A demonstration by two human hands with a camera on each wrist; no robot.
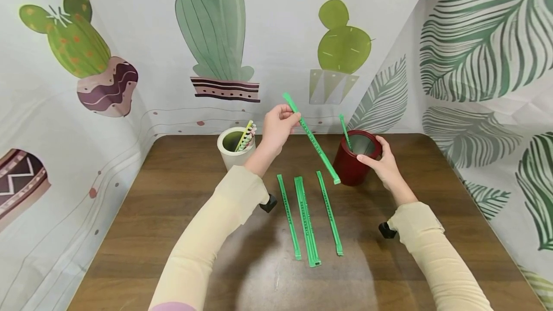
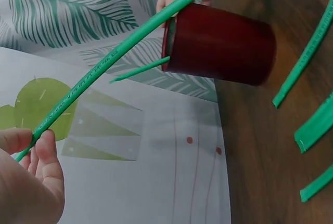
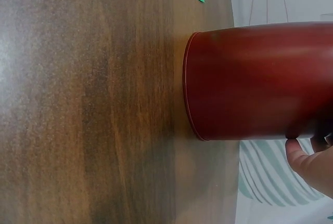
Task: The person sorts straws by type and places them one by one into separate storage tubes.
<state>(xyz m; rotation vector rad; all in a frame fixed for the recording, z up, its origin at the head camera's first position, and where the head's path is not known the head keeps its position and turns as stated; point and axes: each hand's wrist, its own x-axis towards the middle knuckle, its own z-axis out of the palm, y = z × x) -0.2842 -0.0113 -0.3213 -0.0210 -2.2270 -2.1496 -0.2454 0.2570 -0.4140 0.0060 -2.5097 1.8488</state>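
My left hand pinches a green wrapped straw near its upper end, thumb against fingers. The straw hangs slanted in the air, its lower end just left of a dark red cup. My right hand grips that cup by its right side, thumb at the rim. In the right wrist view the cup's base is on the table. Another green wrapped straw stands in the cup, leaning out over the rim. Between my arms lie more green wrapped straws: a left one, a middle bundle and a right one.
A white cup stands at the back left, partly behind my left wrist, with several patterned straws in it. The brown wooden table ends at the back against a wall covering printed with cacti and leaves.
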